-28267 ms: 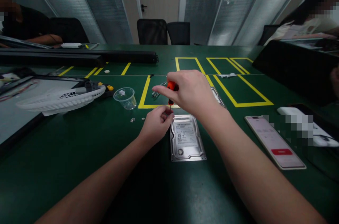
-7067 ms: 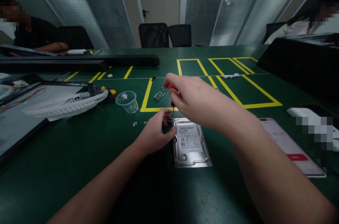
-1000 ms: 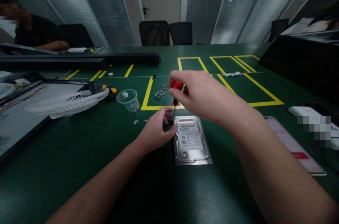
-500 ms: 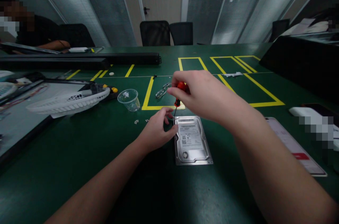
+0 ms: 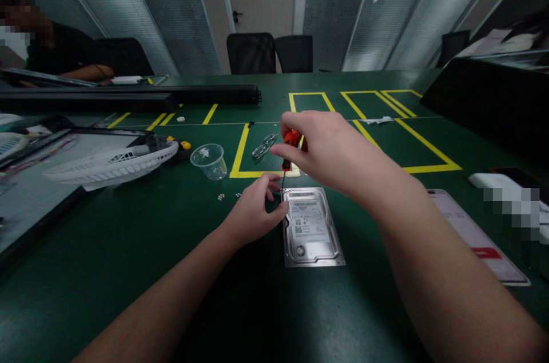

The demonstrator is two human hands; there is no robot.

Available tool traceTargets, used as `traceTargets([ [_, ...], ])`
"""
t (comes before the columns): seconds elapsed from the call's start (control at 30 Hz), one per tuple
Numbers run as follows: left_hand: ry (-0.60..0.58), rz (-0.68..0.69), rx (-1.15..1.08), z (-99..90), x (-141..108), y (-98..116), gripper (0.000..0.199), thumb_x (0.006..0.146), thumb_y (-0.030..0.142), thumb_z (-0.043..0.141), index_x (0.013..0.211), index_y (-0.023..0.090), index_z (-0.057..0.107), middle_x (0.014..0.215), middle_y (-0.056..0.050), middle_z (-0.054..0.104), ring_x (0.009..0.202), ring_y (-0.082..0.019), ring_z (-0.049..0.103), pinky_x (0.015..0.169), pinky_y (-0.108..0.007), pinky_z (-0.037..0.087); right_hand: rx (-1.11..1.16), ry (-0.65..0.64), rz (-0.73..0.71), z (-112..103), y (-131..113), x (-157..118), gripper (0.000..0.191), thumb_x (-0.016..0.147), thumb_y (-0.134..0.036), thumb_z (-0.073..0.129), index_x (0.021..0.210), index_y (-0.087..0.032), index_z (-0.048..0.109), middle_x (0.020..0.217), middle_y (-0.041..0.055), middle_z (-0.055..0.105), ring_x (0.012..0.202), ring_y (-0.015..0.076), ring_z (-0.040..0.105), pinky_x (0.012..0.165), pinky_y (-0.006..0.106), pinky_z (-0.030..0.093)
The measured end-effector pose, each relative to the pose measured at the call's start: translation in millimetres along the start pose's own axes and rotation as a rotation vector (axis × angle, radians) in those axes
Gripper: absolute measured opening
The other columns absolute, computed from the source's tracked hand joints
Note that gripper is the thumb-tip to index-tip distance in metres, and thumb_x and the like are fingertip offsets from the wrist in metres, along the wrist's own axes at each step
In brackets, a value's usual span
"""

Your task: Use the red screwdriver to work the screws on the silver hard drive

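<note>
A silver hard drive point(image 5: 315, 231) with a white label lies flat on the green table. My right hand point(image 5: 319, 146) is closed round the red and black handle of a screwdriver point(image 5: 287, 164). The screwdriver stands nearly upright, its thin shaft reaching down to the drive's far left corner. At that same corner my left hand point(image 5: 257, 208) is curled against the drive's left side, the thumb on its edge and the fingertips close to the shaft. Where exactly the tip sits is too small to make out.
Left of the drive are small screws point(image 5: 221, 197) and a clear plastic cup point(image 5: 209, 162). Glasses-like clear item point(image 5: 265, 146) lies beyond. A phone point(image 5: 476, 237) is at right, a white racket-like frame point(image 5: 115, 166) at left. Another person point(image 5: 64, 54) sits far left.
The screwdriver has turned slightly in my right hand and stands a little more upright. My left hand and the hard drive have stayed in place.
</note>
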State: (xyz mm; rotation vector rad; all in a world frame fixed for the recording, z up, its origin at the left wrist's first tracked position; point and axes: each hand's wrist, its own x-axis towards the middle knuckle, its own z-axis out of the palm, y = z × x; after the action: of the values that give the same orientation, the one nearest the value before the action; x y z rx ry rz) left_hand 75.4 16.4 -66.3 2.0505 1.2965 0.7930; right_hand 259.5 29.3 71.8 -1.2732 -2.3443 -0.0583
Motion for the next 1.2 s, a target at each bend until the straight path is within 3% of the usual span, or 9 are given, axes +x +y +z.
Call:
traceTargets([
  [0.13,0.002,0.008,0.01,0.9,0.3,0.8,0.052,0.088,0.033,0.071,0.134,0.016,0.055,0.115,-0.011,0.07,0.089,-0.021,0.063,0.083,-0.04,0.053,-0.03,0.064,-0.024,3.8,1.4,0.8,0.015,0.095,-0.031,0.07,0.093,-0.017,0.071,0.091,0.0076,0.067,0.082,0.02,0.058,0.071,0.032,0.035],
  [0.3,-0.001,-0.005,0.01,0.9,0.9,4.0,0.047,0.087,0.032,0.071,0.13,0.017,0.057,0.114,-0.01,0.07,0.089,-0.021,0.063,0.083,-0.041,0.053,0.043,0.053,-0.064,8.1,0.8,0.6,0.006,0.095,-0.018,0.064,0.091,-0.018,0.068,0.082,0.0033,0.067,0.073,0.0165,0.054,0.068,0.031,0.032],
  [0.37,-0.002,-0.003,0.003,1.2,1.3,4.4,0.048,0.087,0.033,0.071,0.13,0.017,0.057,0.114,-0.01,0.07,0.089,-0.021,0.063,0.084,-0.041,0.053,0.058,0.049,-0.062,9.5,1.0,0.5,0.005,0.098,-0.022,0.066,0.095,-0.019,0.068,0.082,0.0024,0.067,0.072,0.016,0.053,0.066,0.031,0.031],
  [0.53,0.001,0.001,0.001,1.1,1.1,5.2,0.044,0.088,0.032,0.071,0.127,0.018,0.058,0.113,-0.01,0.07,0.089,-0.021,0.063,0.082,-0.04,0.053,0.131,0.004,-0.026,5.9,-2.6,-0.6,0.026,0.101,-0.039,0.068,0.084,-0.02,0.065,0.077,0.0003,0.065,0.067,0.014,0.049,0.065,0.031,0.029],
  [0.67,0.009,-0.011,0.027,-0.9,0.0,5.6,0.038,0.087,0.031,0.071,0.121,0.018,0.059,0.107,-0.009,0.069,0.087,-0.021,0.063,0.079,-0.038,0.052,0.18,-0.069,-0.003,-4.4,-8.5,-3.1,0.028,0.108,-0.03,0.047,0.09,-0.019,0.066,0.082,0.0037,0.068,0.069,0.0154,0.051,0.066,0.032,0.03],
  [0.8,0.016,-0.003,0.031,-1.7,-0.2,4.6,0.037,0.087,0.03,0.071,0.12,0.019,0.059,0.106,-0.008,0.07,0.087,-0.021,0.064,0.077,-0.037,0.052,0.187,-0.113,0.021,-8.3,-9.8,-3.9,0.023,0.104,-0.019,0.046,0.106,-0.019,0.069,0.095,0.007,0.073,0.079,0.0181,0.059,0.068,0.031,0.034],
  [0.9,0.01,0.013,0.017,-0.6,0.1,3.9,0.04,0.087,0.029,0.071,0.124,0.018,0.058,0.11,-0.009,0.07,0.089,-0.021,0.064,0.079,-0.038,0.052,0.173,-0.079,0.006,-4.6,-7.8,-2.5,0.025,0.106,-0.019,0.047,0.118,-0.018,0.068,0.096,0.0061,0.074,0.076,0.0168,0.058,0.069,0.031,0.035],
  [1.07,0.002,0.014,0.005,1.9,0.7,4.3,0.045,0.088,0.031,0.071,0.129,0.017,0.057,0.114,-0.01,0.07,0.09,-0.021,0.064,0.081,-0.039,0.053,0.07,0.002,-0.035,3.1,-3.6,0.6,0.017,0.103,-0.032,0.063,0.101,-0.017,0.069,0.096,0.0072,0.07,0.083,0.0183,0.059,0.073,0.031,0.037],
  [1.2,0.002,0.009,0.017,1.6,1.1,4.9,0.041,0.088,0.03,0.07,0.125,0.017,0.058,0.113,-0.009,0.07,0.09,-0.021,0.063,0.082,-0.039,0.052,0.056,0.059,-0.059,6.1,-2.8,0.9,0.008,0.099,-0.023,0.064,0.099,-0.016,0.068,0.096,0.0067,0.068,0.085,0.0188,0.059,0.074,0.031,0.038],
])
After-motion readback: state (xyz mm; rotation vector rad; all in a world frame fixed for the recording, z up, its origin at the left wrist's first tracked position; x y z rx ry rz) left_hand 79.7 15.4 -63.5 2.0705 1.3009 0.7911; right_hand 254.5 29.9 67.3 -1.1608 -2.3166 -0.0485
